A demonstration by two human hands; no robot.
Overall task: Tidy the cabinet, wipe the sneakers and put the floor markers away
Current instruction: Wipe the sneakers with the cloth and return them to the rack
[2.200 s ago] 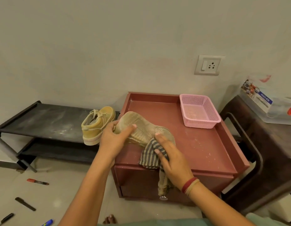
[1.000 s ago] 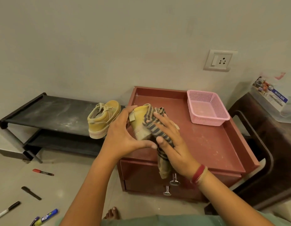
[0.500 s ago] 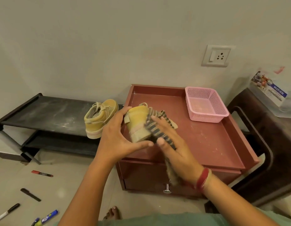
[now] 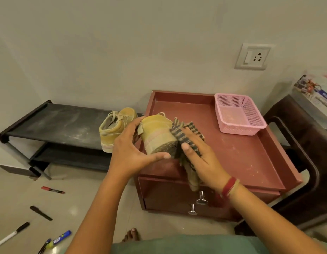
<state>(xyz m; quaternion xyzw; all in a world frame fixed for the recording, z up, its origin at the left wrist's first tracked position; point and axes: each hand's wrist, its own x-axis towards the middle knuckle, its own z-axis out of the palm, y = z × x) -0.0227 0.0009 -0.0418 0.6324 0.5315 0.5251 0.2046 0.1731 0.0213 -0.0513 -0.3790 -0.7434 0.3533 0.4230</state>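
Sneaker [image 4: 155, 136] held over the front of the red cabinet [image 4: 250, 162], caught between both my hands.
My left hand [image 4: 129, 153] grips its heel end, thumb stretched under the dotted rubber sole, fingers curved over the yellow suede top. My right hand [image 4: 201, 158] holds a striped cloth [image 4: 186, 132] against the shoe's side, thumb pinching the fabric, its loose end dangling below my palm. Both forearms reach forward, wrists angled inward. The other sneaker [image 4: 115, 129] stands on the dusty black rack [image 4: 58, 125].
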